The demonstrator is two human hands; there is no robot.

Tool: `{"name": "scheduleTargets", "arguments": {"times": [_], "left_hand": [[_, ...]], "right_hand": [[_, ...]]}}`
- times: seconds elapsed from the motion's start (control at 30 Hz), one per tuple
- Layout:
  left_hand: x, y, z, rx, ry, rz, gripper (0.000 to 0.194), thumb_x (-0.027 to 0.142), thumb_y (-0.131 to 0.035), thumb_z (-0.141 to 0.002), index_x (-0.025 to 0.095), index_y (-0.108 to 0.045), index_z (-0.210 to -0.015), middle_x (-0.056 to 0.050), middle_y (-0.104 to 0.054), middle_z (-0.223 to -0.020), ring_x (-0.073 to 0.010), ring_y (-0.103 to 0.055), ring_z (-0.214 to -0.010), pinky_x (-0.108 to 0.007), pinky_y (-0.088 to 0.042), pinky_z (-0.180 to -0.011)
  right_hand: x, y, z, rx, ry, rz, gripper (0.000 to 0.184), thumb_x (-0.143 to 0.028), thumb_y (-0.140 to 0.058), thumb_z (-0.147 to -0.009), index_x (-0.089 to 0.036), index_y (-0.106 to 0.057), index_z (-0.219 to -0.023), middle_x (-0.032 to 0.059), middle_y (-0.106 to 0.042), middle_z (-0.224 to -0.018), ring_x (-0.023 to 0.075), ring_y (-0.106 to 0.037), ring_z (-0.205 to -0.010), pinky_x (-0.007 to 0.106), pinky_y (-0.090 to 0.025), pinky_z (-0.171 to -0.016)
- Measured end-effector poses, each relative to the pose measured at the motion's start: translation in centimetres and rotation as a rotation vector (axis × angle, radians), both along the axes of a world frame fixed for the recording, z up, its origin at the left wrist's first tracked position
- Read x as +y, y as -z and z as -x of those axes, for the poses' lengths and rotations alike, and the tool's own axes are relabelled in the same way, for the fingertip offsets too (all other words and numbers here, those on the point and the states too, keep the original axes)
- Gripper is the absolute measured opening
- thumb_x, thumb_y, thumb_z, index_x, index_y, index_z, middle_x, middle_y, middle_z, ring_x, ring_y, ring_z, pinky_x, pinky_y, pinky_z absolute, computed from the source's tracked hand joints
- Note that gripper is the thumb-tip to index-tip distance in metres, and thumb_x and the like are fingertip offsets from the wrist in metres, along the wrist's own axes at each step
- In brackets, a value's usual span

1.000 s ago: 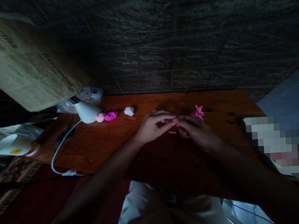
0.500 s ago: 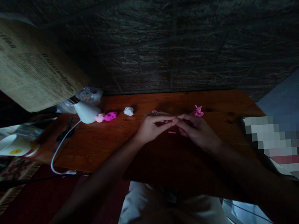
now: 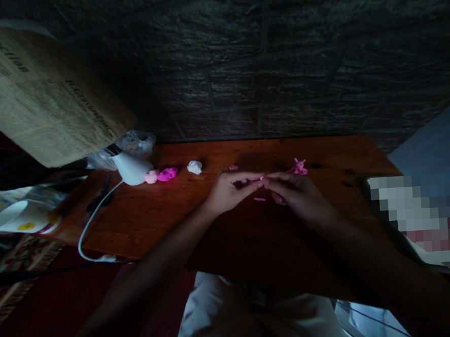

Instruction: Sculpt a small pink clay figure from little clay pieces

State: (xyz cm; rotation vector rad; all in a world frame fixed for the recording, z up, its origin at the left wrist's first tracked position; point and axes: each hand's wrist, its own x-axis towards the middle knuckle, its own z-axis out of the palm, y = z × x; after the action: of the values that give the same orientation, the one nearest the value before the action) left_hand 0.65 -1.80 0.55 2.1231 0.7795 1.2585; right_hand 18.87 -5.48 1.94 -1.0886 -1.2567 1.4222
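Left hand (image 3: 226, 191) and right hand (image 3: 299, 197) meet at their tips, thumbs and forefingers nearly closed on a tiny pink clay-like piece (image 3: 261, 178). From that piece, on the brown wooden table (image 3: 166, 207), a pale pink rounded lump (image 3: 152, 176) and a bright magenta lump (image 3: 168, 174) sit together at nine o'clock, a crumpled white lump (image 3: 194, 167) just past nine, a small pink scrap (image 3: 233, 167) near ten, a slim pink strip (image 3: 260, 199) at six, a pronged pink figure (image 3: 299, 167) just before three. The figure seems already shaped; the pinched piece appears mid-shaping, the strip lies loose, the lumps look unworked. Fingers hide most of the piece; what shows is pale, its outline unclear.
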Motion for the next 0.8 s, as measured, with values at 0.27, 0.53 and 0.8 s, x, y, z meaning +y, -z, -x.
{"name": "scheduleTargets", "arguments": {"times": [0.27,0.53,0.8], "left_hand": [[-0.18,-0.02,-0.03,0.029,0.025,0.02,0.015,0.021,-0.072,-0.086,0.019,-0.077,-0.1,-0.005,-0.08,-0.094,-0.0114,-0.073,-0.074,-0.023,-0.059,-0.071],[-0.11,-0.2,0.23,0.059,0.05,-0.036,0.018,0.019,-0.072,-0.086,0.019,-0.076,-0.103,-0.005,-0.08,-0.093,-0.0109,-0.071,-0.071,-0.023,-0.058,-0.067],[0.07,0.13,0.42,0.081,-0.029,-0.062,0.015,0.022,-0.072,-0.087,0.02,-0.078,-0.101,-0.004,-0.081,-0.091,-0.0101,-0.07,-0.066,-0.023,-0.057,-0.069]], "right_hand": [[0.04,0.43,-0.13,-0.143,0.007,-0.085,0.036,-0.05,-0.069,-0.08,-0.016,-0.071,-0.092,-0.0058,-0.049,-0.055,0.0093,-0.04,-0.05,0.027,-0.029,-0.05],[0.07,0.25,-0.14,-0.1,0.017,-0.042,0.035,-0.049,-0.075,-0.075,-0.016,-0.073,-0.086,-0.0048,-0.052,-0.059,0.008,-0.038,-0.05,0.027,-0.028,-0.05],[0.01,0.5,0.07,0.022,0.018,0.049,0.034,-0.045,-0.08,-0.071,-0.017,-0.076,-0.09,-0.0045,-0.053,-0.059,0.0077,-0.037,-0.05,0.026,-0.026,-0.048]]}}
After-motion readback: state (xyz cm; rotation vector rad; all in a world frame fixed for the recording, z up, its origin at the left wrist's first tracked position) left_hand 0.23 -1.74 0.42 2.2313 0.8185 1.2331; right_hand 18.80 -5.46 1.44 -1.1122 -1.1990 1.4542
